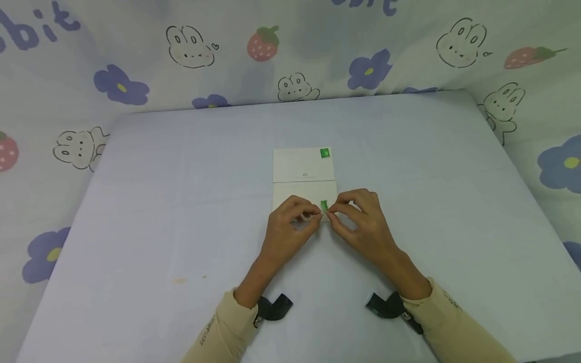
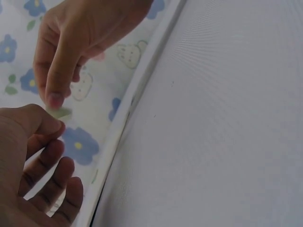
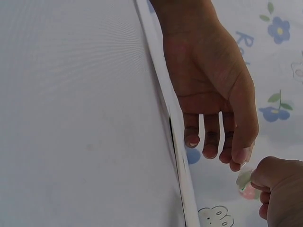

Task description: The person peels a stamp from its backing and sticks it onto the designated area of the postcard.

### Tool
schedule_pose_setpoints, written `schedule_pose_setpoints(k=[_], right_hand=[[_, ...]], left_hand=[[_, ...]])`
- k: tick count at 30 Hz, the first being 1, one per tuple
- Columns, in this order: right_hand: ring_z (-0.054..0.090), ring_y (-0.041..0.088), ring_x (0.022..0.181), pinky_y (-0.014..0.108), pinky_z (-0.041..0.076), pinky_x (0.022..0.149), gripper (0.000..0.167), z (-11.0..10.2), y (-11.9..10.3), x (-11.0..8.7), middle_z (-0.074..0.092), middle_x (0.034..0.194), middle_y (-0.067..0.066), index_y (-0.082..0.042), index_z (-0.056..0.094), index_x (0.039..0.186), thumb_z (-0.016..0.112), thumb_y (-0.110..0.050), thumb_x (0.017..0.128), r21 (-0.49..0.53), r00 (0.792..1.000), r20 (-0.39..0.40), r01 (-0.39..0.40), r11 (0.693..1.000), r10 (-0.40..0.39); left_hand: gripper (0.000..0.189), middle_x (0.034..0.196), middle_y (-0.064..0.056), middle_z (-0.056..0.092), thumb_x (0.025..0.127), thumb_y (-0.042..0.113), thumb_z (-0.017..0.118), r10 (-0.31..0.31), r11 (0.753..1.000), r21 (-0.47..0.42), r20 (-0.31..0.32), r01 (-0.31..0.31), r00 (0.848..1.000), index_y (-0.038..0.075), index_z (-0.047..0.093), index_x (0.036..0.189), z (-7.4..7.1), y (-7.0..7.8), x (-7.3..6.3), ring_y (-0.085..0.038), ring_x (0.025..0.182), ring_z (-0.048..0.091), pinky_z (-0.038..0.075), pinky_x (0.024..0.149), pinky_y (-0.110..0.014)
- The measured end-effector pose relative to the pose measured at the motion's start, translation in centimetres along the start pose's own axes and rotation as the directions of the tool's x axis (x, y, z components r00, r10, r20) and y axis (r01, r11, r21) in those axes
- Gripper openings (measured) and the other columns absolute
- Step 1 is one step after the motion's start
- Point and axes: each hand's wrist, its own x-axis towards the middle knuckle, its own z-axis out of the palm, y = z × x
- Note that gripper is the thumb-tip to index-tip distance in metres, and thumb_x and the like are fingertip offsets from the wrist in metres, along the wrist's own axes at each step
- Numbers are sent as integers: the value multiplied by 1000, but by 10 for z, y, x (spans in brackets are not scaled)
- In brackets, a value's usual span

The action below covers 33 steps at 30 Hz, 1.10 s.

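Note:
Two pale envelope-like cards lie one behind the other on the table. The far card point(image 1: 301, 164) bears a green stamp point(image 1: 325, 153) at its top right corner. Over the near card point(image 1: 301, 190), my left hand point(image 1: 290, 227) and right hand point(image 1: 363, 222) come together, thumb and forefinger of each pinching. At their meeting fingertips is another small green stamp point(image 1: 324, 205), seen as a pale green scrap point(image 2: 61, 113) in the left wrist view and as a small piece point(image 3: 244, 179) in the right wrist view. My hands cover much of the near card's lower part.
A white cloth covers the wide table point(image 1: 204, 171). Behind it hangs a backdrop point(image 1: 236, 65) printed with rabbits, flowers and strawberries. Black devices point(image 1: 277, 307) are strapped at both wrists, by the beige sleeves point(image 1: 227, 327).

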Motion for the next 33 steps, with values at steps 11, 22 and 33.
schedule_pose_setpoints(k=[11,22,33], right_hand=[[56,27,88,39,39,78,16,-5,-4,-2,63,94,10,1,74,85,80,10,73,-10,997,-56,-44,999,44],[55,30,83,38,37,73,20,-19,8,6,62,95,14,2,73,84,79,14,71,-59,989,-126,-81,995,73],[55,33,85,35,38,78,14,-30,24,5,62,95,17,4,73,85,77,11,75,-42,980,-162,-124,991,116]], left_hand=[[4,96,2,64,92,11,72,-9,1000,16,-15,9,1000,10,76,93,4,-4,-5,-11,85,61,54,70,-31],[4,96,3,64,90,9,74,11,999,35,-27,-10,1000,11,76,93,3,-4,2,-12,86,61,53,72,-33],[4,91,3,64,89,9,73,124,979,162,-6,-121,992,9,77,90,34,-3,22,-15,87,55,44,77,-29]])
